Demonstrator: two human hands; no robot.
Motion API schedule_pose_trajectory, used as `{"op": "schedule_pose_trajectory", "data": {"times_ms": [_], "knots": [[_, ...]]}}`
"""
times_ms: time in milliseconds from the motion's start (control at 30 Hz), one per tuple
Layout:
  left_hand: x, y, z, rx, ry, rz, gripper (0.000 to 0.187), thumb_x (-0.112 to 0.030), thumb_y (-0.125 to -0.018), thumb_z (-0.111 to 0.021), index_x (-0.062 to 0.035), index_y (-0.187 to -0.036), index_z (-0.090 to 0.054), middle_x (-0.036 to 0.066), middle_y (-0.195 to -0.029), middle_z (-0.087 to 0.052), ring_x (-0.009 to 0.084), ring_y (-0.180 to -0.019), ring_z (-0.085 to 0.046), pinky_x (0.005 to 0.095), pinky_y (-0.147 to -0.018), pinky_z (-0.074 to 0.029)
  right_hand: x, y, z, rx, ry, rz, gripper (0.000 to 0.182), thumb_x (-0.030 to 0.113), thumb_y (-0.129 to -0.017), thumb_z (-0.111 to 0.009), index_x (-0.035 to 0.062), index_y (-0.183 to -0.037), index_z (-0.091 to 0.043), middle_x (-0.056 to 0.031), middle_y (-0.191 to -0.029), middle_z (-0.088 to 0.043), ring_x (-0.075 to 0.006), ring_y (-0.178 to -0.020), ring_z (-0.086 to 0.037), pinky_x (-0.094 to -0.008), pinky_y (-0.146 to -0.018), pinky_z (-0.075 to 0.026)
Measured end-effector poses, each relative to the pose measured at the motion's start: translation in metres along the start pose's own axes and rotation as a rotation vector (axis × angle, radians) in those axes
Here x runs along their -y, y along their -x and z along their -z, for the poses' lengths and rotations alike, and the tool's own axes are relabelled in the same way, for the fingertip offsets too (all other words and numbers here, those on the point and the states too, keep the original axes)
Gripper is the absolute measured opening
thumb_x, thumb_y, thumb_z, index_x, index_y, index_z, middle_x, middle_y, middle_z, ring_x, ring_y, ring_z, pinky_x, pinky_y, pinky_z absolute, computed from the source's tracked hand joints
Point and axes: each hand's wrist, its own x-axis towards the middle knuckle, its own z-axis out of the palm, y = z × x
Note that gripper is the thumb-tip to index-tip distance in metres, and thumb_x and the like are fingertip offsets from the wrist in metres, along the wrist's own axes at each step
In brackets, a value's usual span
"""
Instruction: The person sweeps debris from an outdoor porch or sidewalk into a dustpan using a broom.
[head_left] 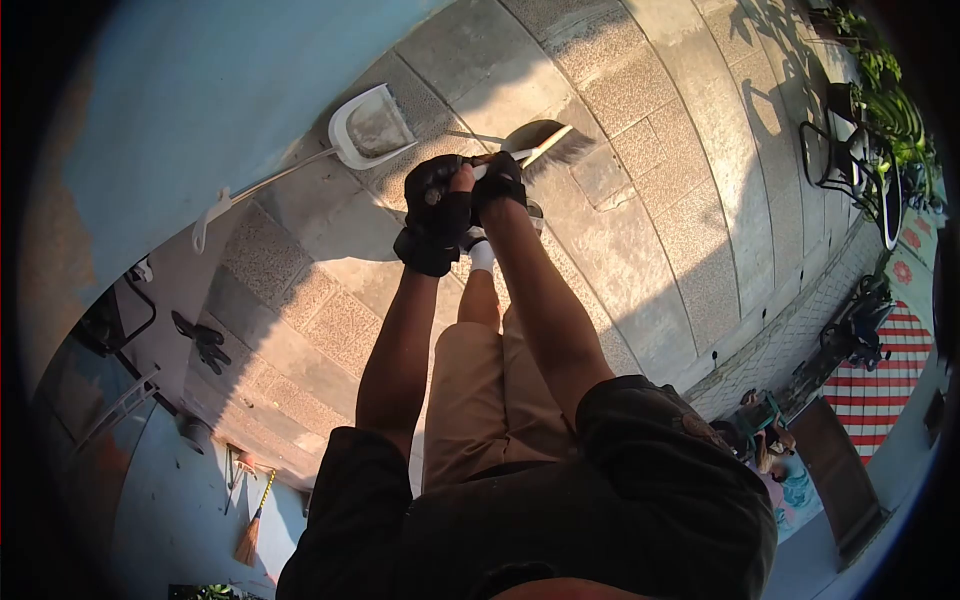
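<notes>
Both my hands wear black fingerless gloves and are closed round the handle of a broom. My left hand [432, 190] grips it close to its end, which points up toward me. Just to the right, my right hand [500, 178] holds the handle nearer the head. The broom [547, 148] has a pale head and dark bristles, which appear low over or on the paving; contact I cannot make out. A white long-handled dustpan [373, 126] lies beyond my left hand, beside the blue wall.
Paving slabs [640, 260] stretch around my feet, partly sunlit. Dark sandals [203, 342] lie at the left, and a straw broom [250, 535] leans at lower left. Chairs [845, 165] and plants [885, 85] stand at the right. A motorbike [850, 330] and people [770, 440] are lower right.
</notes>
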Motion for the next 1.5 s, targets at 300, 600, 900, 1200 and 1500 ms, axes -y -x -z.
{"op": "schedule_pose_trajectory", "data": {"times_ms": [300, 600, 900, 1200, 1500], "knots": [[-0.054, -0.055, 0.020, -0.091, -0.395, -0.405, 0.013, -0.012, -0.081, -0.069, -0.0012, -0.079, -0.062, 0.005, -0.071, -0.062, 0.0145, -0.065, -0.057, 0.0298, -0.063, -0.046, 0.016, 0.044, -0.137, 0.316, -0.149, -0.109, 0.014, 0.021, -0.085, -0.040, 0.0109, -0.076, -0.045, -0.0062, -0.063, -0.048, -0.0222, -0.059, -0.047, -0.0332, -0.059, -0.040], [-0.090, 0.018, -0.041, 0.118, -0.377, -0.737, 0.016, -0.008, -0.074, -0.066, -0.0033, -0.084, -0.055, 0.011, -0.083, -0.061, 0.0286, -0.076, -0.061, 0.0354, -0.074, -0.050, 0.048, 0.090, -0.035, 0.324, -0.180, -0.084, 0.007, 0.013, -0.086, -0.044, 0.0083, -0.081, -0.043, -0.0046, -0.062, -0.044, -0.0179, -0.054, -0.046, -0.0301, -0.048, -0.040], [-0.027, 0.067, -0.131, 0.553, -0.075, -0.125, 0.020, -0.005, -0.073, -0.065, -0.0064, -0.087, -0.050, 0.009, -0.077, -0.056, 0.0224, -0.074, -0.059, 0.0332, -0.067, -0.048, 0.119, 0.090, 0.171, -0.048, -0.119, 0.036, 0.027, 0.034, -0.086, -0.046, 0.0073, -0.083, -0.046, -0.0049, -0.069, -0.048, -0.0201, -0.059, -0.049, -0.0305, -0.053, -0.044], [-0.004, 0.061, -0.192, 0.486, 0.114, -0.157, 0.020, 0.004, -0.077, -0.057, -0.0051, -0.089, -0.045, 0.008, -0.078, -0.052, 0.0210, -0.074, -0.056, 0.0317, -0.070, -0.047, 0.172, 0.061, 0.180, 0.228, -0.518, -0.018, 0.014, 0.016, -0.084, -0.048, 0.0101, -0.076, -0.038, 0.0003, -0.064, -0.041, -0.0131, -0.052, -0.041, -0.0252, -0.047, -0.038], [-0.009, -0.020, -0.149, 0.127, 0.182, -0.167, 0.019, -0.020, -0.095, -0.048, -0.0065, -0.084, -0.041, 0.005, -0.074, -0.047, 0.0180, -0.075, -0.046, 0.0343, -0.078, -0.042, 0.162, 0.039, 0.001, -0.043, -0.175, 0.170, 0.016, 0.017, -0.088, -0.044, 0.0091, -0.076, -0.039, -0.0036, -0.060, -0.042, -0.0168, -0.049, -0.043, -0.0296, -0.043, -0.037]]}}
